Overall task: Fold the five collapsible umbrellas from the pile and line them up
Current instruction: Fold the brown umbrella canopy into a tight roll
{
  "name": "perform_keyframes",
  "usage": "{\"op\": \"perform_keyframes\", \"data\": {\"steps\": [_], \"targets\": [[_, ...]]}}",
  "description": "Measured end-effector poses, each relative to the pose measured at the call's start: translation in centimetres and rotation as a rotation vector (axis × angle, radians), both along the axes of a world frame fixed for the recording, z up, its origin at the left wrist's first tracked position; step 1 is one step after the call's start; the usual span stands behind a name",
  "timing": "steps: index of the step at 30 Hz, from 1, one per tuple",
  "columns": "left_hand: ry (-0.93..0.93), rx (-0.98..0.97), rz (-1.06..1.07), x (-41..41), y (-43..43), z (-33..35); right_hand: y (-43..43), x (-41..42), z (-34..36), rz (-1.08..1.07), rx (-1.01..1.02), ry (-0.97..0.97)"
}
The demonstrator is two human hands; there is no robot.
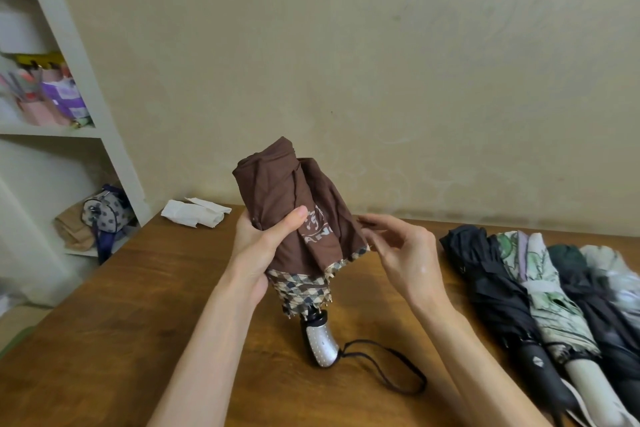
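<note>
A brown collapsible umbrella [304, 198] with a checked hem stands upright on its silver handle [320, 343] in the middle of the wooden table [138, 305]. My left hand [263, 243] grips its folded canopy from the left, thumb across the front. My right hand [398, 246] is at the canopy's right edge, its fingertips pinching the fabric near the hem. To the right, several folded umbrellas lie side by side: a black one [498, 291], a floral one [543, 291], a dark one [588, 298] and a pale one [620, 277] at the frame edge.
The umbrella's black wrist strap [391, 367] loops on the table in front. A white folded cloth [195, 213] lies at the table's far left by the wall. White shelves [86, 135] at left hold bags and boxes.
</note>
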State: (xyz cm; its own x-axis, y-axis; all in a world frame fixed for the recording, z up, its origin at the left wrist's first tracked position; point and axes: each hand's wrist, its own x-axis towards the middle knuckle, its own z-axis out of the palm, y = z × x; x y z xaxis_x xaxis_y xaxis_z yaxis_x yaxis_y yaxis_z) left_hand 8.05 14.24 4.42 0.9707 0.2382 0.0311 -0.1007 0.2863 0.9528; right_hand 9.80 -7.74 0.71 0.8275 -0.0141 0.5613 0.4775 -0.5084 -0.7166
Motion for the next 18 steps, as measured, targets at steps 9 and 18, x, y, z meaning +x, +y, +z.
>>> {"op": "perform_keyframes", "data": {"steps": [9,18], "targets": [[0.021,0.104,-0.112,-0.5,0.0,0.5,-0.2,0.0,1.4,0.187,0.39,0.304],[0.017,0.293,-0.035,0.2,0.2,0.9,-1.7,-0.6,3.1,0.27,0.571,0.377]]}}
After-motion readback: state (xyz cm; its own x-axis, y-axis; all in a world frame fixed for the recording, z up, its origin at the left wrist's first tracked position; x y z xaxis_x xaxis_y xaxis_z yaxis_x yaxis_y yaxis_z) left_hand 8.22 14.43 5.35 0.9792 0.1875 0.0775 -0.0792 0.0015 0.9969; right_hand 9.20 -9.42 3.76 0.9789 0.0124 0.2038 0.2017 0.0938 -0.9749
